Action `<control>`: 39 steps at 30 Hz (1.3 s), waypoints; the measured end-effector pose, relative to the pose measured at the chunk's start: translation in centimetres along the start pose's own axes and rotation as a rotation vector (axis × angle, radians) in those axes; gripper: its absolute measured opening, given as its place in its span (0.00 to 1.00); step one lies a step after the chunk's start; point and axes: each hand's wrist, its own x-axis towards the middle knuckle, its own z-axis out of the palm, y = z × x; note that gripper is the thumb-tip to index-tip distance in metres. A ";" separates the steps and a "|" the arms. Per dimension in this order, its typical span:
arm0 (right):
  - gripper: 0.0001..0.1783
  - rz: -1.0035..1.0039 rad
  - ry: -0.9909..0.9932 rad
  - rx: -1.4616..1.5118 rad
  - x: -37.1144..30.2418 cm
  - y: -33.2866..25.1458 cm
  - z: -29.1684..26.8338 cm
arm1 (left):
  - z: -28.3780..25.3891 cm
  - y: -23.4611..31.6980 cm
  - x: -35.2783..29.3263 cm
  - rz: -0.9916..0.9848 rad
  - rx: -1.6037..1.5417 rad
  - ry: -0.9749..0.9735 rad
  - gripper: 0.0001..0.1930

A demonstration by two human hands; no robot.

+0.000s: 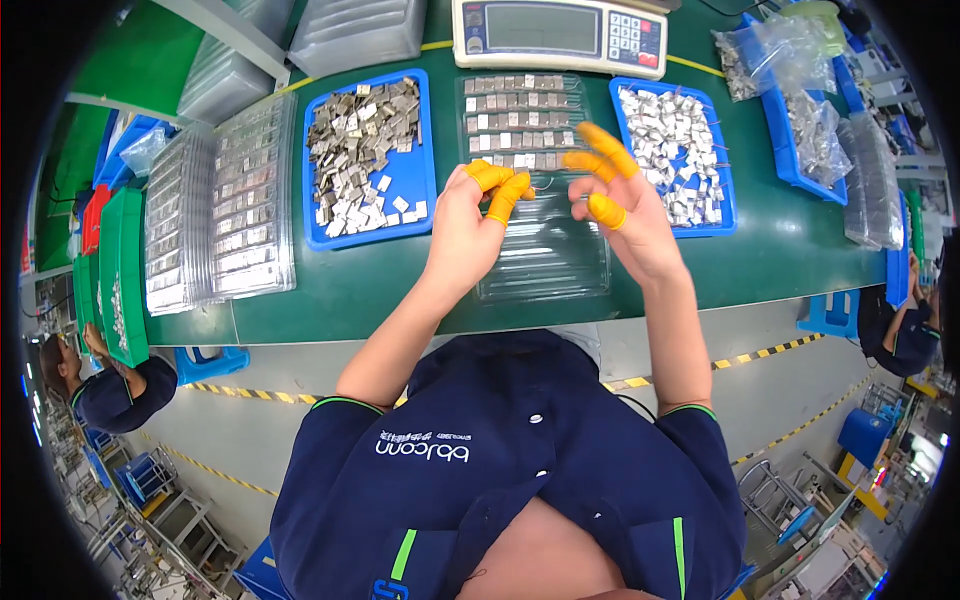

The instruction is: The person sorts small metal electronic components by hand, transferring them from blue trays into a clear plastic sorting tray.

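My left hand (472, 212), with yellow finger cots, is closed in a pinch over the clear blister tray (545, 270). A tiny piece with a thin wire shows at its fingertips, too small to name. Facing it from the right is my right hand (632, 205), also in yellow cots. Two of its fingers are raised and slightly blurred, while another bends toward the thumb; a small greyish bit shows between them. Rows of small metal-and-white rectangular parts (520, 122) fill the far part of the blister tray; its near part shows bare ridged plastic.
A blue tray of flat metallic pieces (428, 150) stands left, a blue tray of white wired parts (730, 205) right. Behind is a scale (560, 35). Filled blister trays (240, 200) stack at left; bagged parts (815, 130) lie far right. Co-workers (125, 390) sit at both sides.
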 end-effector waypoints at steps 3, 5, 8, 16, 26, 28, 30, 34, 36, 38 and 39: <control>0.20 -0.575 0.231 -0.887 0.4 1.3 -0.1 | 0.8 0.7 0.8 0.006 -0.021 0.031 0.05; 0.12 -0.628 0.240 -1.107 0.2 1.3 0.4 | 1.3 0.4 1.0 0.051 -0.016 0.054 0.05; 0.11 -0.672 0.265 -1.192 0.3 1.6 0.3 | 1.7 0.7 1.0 0.125 0.009 0.062 0.05; 0.11 -0.666 0.360 -1.412 2.2 0.9 -2.7 | 2.0 1.3 2.0 0.086 0.430 0.053 0.06; 0.09 -0.489 0.287 -1.725 3.3 3.1 -5.4 | 4.3 -1.9 1.3 0.442 0.646 -0.151 0.23; 0.10 -0.461 0.259 -1.768 3.4 2.9 -5.3 | 4.6 -2.3 1.1 0.422 0.697 -0.182 0.24; 0.09 -0.443 0.233 -1.746 3.4 2.8 -5.3 | 4.9 -2.5 1.0 0.413 0.715 -0.192 0.24; 0.10 -0.444 0.189 -1.721 3.2 2.4 -5.3 | 4.8 -2.5 1.0 0.418 0.721 -0.205 0.25; 0.09 -0.458 0.184 -1.722 3.3 2.5 -5.5 | 4.9 -2.3 0.9 0.412 0.705 -0.204 0.25; 0.09 -0.472 0.196 -1.611 3.0 2.0 -5.3 | 4.3 -1.9 0.8 0.404 0.693 -0.200 0.25; 0.08 -0.470 0.212 -1.591 2.8 1.8 -5.4 | 4.0 -1.3 0.8 0.394 0.701 -0.149 0.25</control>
